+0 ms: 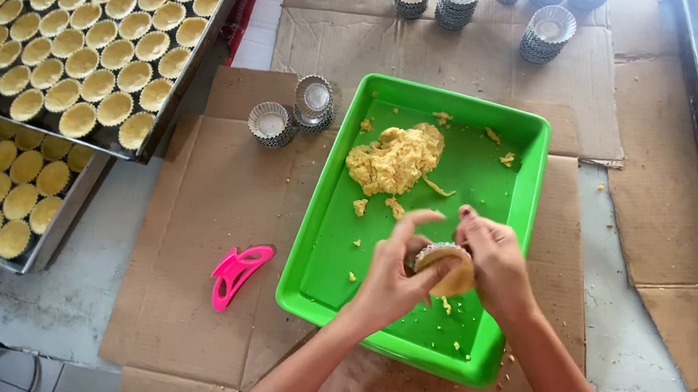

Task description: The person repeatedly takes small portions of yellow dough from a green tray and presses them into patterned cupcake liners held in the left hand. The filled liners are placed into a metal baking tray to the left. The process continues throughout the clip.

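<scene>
While your left hand (392, 283) and right hand (493, 263) together clasp a dough-lined tart mould (443, 266) over the green tray (496, 116), the dough lump (394, 159) lies at eleven o'clock from them.

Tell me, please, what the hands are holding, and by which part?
Both hands hold one small fluted mould lined with dough. The left hand cups its underside and side; the right hand pinches its far rim.
</scene>
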